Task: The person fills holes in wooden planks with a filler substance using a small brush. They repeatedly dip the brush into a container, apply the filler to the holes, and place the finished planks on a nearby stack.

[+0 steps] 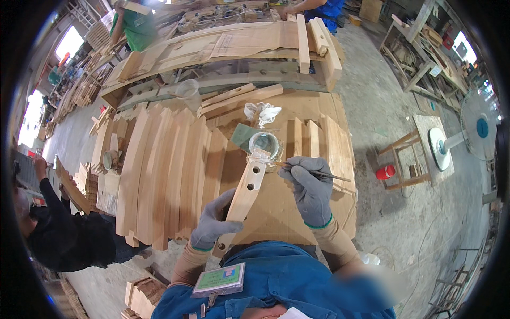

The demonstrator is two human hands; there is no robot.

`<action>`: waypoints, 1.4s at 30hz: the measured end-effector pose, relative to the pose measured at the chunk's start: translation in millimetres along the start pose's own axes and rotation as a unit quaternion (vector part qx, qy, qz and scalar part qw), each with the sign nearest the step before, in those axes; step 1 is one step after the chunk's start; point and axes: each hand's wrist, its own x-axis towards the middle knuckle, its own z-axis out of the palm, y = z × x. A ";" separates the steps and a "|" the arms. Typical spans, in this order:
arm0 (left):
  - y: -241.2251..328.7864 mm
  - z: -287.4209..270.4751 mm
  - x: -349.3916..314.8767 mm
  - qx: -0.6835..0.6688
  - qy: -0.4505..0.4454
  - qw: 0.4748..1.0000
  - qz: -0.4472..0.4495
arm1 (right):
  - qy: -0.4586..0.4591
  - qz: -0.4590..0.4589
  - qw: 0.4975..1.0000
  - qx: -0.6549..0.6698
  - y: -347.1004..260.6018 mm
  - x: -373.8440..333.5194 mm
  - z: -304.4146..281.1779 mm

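My left hand [217, 219], in a grey glove, is closed around a light wooden piece [245, 198] with two dark round holes near its far end. The piece is tilted upward, that end beside a clear glass jar [264, 143]. Between the gloved fingers of my right hand [310, 190] is a thin brush [332, 176]; its tip points left, close to the holed end of the wood. I cannot tell whether the tip touches it. The jar stands on the cardboard-covered table [281, 212], next to a green-grey pad [242, 135] and a crumpled white cloth [262, 114].
Wooden boards [164, 175] stand in a row on the left; more pieces [324, 141] are at the right. A translucent bucket [188, 90] sits at the back left. A fan [446, 143] stands right on a wooden stool. Other people work at left and beyond the far bench [228, 45].
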 end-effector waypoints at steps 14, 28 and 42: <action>-5.4 -10.5 1.8 -0.005 -0.041 0.999 -0.022 | -0.062 -0.064 0.994 -0.067 8.0 4.5 -7.7; 23.8 16.3 51.1 -0.084 0.000 0.995 0.046 | -0.058 -0.074 0.975 -0.201 12.7 -8.6 -28.7; 47.6 42.0 137.0 -0.143 0.002 0.970 0.195 | -0.103 -0.123 0.796 -0.584 24.4 55.2 -34.6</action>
